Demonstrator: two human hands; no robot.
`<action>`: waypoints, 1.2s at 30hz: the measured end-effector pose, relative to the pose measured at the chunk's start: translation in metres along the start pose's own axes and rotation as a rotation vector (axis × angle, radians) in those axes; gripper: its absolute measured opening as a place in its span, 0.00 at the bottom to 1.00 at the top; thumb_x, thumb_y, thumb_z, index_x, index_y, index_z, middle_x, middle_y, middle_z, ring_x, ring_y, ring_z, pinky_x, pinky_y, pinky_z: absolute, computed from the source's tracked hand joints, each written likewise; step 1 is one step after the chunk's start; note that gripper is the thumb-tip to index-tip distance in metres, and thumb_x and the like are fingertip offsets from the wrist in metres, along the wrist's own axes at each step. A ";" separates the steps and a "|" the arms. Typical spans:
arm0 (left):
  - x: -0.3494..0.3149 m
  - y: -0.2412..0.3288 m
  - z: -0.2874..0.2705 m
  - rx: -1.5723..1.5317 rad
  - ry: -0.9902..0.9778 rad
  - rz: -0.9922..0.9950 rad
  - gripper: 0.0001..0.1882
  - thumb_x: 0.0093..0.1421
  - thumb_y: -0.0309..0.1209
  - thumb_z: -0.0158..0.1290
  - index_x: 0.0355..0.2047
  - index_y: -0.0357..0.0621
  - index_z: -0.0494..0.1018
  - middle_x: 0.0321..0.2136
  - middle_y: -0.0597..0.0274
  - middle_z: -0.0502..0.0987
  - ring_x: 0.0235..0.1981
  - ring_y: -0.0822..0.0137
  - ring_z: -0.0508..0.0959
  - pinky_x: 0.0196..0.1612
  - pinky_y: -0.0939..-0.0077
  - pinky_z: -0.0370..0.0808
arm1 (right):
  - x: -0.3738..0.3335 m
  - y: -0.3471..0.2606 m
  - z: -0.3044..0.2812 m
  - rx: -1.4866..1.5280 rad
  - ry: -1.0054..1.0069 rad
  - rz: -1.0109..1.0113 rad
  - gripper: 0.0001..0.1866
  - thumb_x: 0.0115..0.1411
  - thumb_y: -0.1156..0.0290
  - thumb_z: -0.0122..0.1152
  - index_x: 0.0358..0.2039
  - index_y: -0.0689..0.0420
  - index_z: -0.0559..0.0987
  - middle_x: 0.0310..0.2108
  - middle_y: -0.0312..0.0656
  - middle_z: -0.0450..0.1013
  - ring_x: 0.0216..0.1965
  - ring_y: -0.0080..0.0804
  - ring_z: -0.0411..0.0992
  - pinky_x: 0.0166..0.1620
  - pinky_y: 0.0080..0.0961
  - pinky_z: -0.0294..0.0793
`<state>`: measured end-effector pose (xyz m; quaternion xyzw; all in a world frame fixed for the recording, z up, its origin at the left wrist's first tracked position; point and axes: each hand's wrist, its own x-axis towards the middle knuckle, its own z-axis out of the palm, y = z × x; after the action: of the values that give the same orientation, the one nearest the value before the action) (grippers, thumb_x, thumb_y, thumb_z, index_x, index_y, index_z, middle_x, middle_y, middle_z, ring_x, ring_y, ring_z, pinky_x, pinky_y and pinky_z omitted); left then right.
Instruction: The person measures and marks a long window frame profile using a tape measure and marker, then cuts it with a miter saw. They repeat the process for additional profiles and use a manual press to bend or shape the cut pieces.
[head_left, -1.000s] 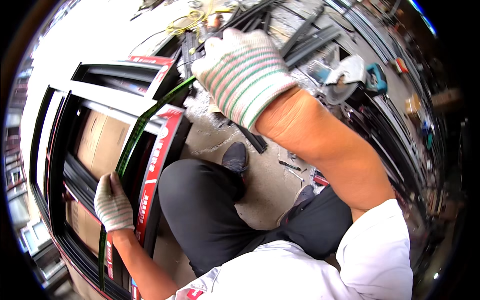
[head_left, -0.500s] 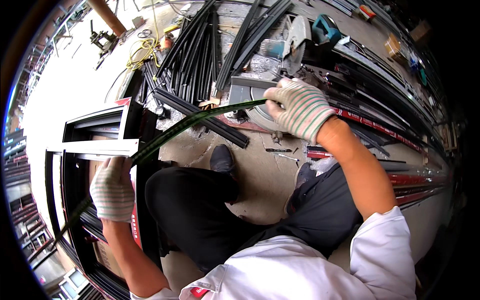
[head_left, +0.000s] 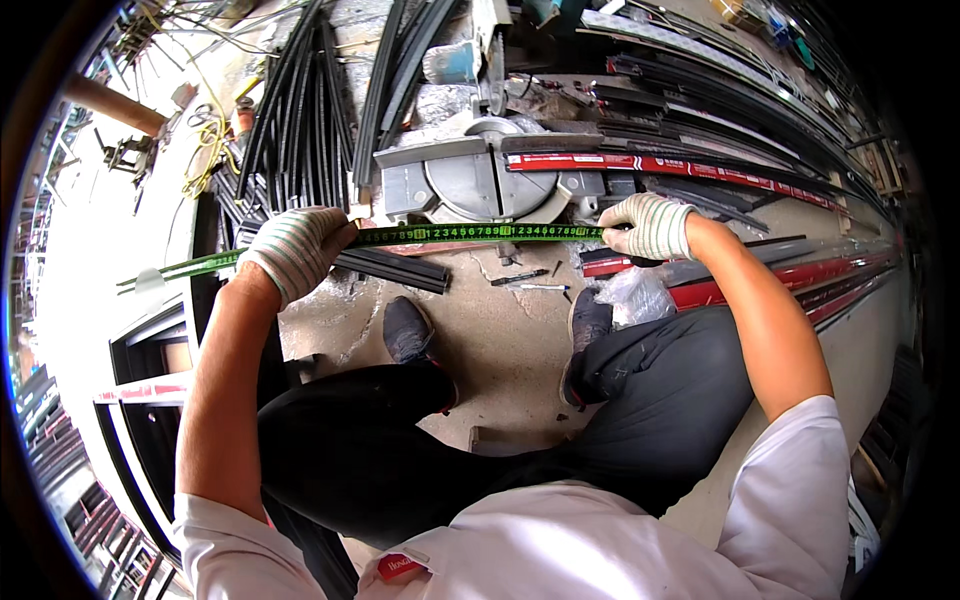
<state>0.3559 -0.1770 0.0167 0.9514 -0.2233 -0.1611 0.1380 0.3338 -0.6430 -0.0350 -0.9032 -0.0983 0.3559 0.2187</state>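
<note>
A green tape measure blade (head_left: 480, 232) with dark markings runs nearly level between my two gloved hands, above the floor and in front of the mitre saw (head_left: 462, 187). My left hand (head_left: 298, 252), in a striped knit glove, is closed round the blade, which carries on past it to the left. At the right, my right hand (head_left: 648, 226), gloved alike, pinches the blade. Something dark shows beneath that hand; whether it is the tape's case I cannot tell.
Black profiles (head_left: 300, 110) lie heaped at the far left, beside a yellow cord (head_left: 205, 150). A red-and-black profile (head_left: 680, 170) reaches right from the saw. Dark frames (head_left: 150, 350) stand at my left. A pen (head_left: 520, 278) and a crumpled plastic bag (head_left: 640, 298) lie by my shoes.
My left hand has moved up and to the right, and my right hand slightly lower. The tape blade has gone from slanting and bowed to straight and nearly level. The view has shifted too.
</note>
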 end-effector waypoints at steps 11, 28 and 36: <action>0.093 -0.057 0.105 -0.016 -0.081 0.095 0.12 0.69 0.36 0.55 0.38 0.38 0.79 0.29 0.45 0.80 0.31 0.46 0.79 0.39 0.59 0.76 | 0.080 0.091 0.068 0.101 -0.125 0.109 0.15 0.64 0.63 0.61 0.47 0.54 0.85 0.32 0.43 0.82 0.34 0.32 0.77 0.44 0.34 0.77; 0.067 -0.106 0.246 -0.041 -0.171 -0.037 0.08 0.63 0.34 0.58 0.35 0.42 0.79 0.36 0.49 0.79 0.42 0.43 0.78 0.47 0.50 0.74 | 0.175 0.091 0.246 -0.106 -0.335 0.236 0.18 0.67 0.57 0.53 0.51 0.50 0.83 0.50 0.47 0.81 0.52 0.49 0.79 0.57 0.40 0.77; 0.052 -0.109 0.273 -0.095 -0.131 -0.083 0.08 0.62 0.34 0.58 0.37 0.44 0.79 0.38 0.50 0.80 0.44 0.44 0.78 0.50 0.51 0.74 | 0.163 0.063 0.241 -0.252 -0.119 0.261 0.18 0.67 0.58 0.55 0.53 0.45 0.83 0.51 0.46 0.78 0.53 0.47 0.77 0.58 0.44 0.76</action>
<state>0.3411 -0.1598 -0.2804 0.9397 -0.1842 -0.2388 0.1611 0.2880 -0.5657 -0.3190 -0.9060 -0.0366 0.4188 0.0498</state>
